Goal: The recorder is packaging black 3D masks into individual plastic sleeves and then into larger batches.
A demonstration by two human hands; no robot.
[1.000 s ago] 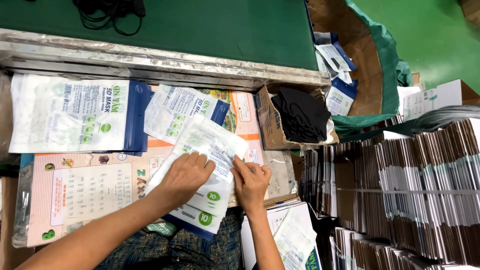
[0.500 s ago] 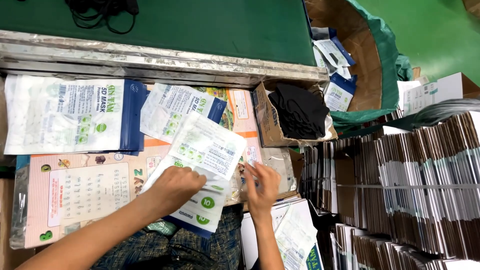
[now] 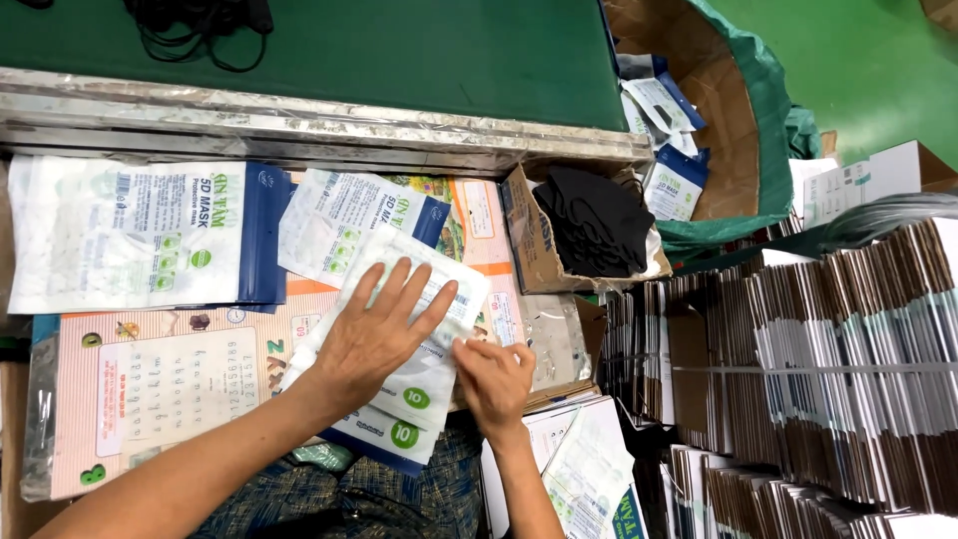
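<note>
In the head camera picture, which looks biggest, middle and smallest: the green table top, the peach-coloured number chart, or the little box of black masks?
1. Green table top: takes up the most picture, though it runs past the frame.
2. Peach-coloured number chart, partly hidden under the left hand and the packets.
3. Box of black masks: clearly smallest.

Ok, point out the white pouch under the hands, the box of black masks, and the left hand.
white pouch [image 3: 424, 399], head view, lower printed face below the palm.
box of black masks [image 3: 523, 240], head view, left cardboard wall.
left hand [image 3: 374, 334], head view, back of the hand.
</note>
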